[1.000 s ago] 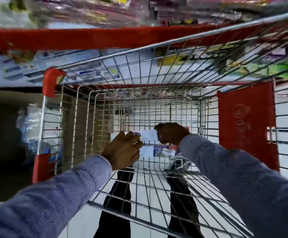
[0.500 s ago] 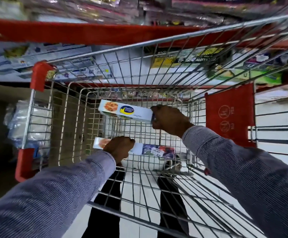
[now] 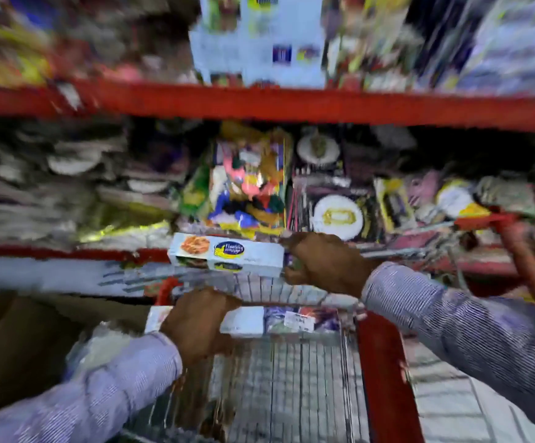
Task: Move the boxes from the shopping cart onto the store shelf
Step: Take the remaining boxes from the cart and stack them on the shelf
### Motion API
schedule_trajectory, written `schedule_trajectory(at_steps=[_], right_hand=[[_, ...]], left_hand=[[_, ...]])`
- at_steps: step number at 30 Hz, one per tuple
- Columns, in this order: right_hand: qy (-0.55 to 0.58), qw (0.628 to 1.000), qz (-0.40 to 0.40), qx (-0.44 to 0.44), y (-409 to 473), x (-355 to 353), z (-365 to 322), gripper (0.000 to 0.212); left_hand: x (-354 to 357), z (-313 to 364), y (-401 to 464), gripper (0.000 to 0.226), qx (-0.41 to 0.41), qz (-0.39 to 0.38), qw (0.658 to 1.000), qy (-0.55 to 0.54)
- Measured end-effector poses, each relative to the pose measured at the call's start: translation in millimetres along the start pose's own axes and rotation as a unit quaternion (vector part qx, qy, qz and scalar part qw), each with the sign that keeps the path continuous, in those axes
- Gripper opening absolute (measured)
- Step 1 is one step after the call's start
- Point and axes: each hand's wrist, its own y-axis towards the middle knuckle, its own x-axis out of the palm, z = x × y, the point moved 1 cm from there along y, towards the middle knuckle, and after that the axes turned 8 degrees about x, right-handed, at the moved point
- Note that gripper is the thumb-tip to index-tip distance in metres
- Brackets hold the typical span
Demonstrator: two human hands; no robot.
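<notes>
Raised since a half-second ago: food wrap box [image 3: 226,254], clamped endwise in right hand [image 3: 325,263], level with red shelf edge [image 3: 52,252]. Second box [image 3: 244,321], left hand [image 3: 197,322] grip closed over it, above shopping cart [image 3: 384,372] front rim. View blurred.

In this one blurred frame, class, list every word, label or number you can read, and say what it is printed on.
Box in the right hand, the upper box: a blue oval logo; its two words are too blurred to quote.
Box under the left hand, the lower box: a white sticker, unreadable.
Shelf packets: print too blurred to read.
</notes>
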Motion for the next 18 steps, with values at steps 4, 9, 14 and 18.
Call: schedule_trajectory(at_steps=[4, 9, 14, 18], right_hand=[[-0.079, 0.994, 0.074, -0.022, 11.6, -98.5, -16.6, 0.042], [-0.11, 0.983, 0.143, -0.034, 12.6, -198.9, -25.7, 0.037], [-0.127, 0.973, 0.19, -0.002, 24.7, -254.0, -17.2, 0.041], [-0.118, 0.975, 0.185, 0.045, 52.8, -274.3, 3.0, 0.045]], left_hand=[[-101.3, 15.7, -5.6, 0.062, -0.019, 0.062, 0.996, 0.059], [-207.4, 31.9, 0.0, 0.068, -0.019, 0.112, 0.99, 0.086], [-273.4, 32.4, 17.3, 0.068, -0.02, 0.15, 0.987, 0.047], [-308.3, 33.5, 29.3, 0.057, -0.01, 0.161, 0.986, 0.045]])
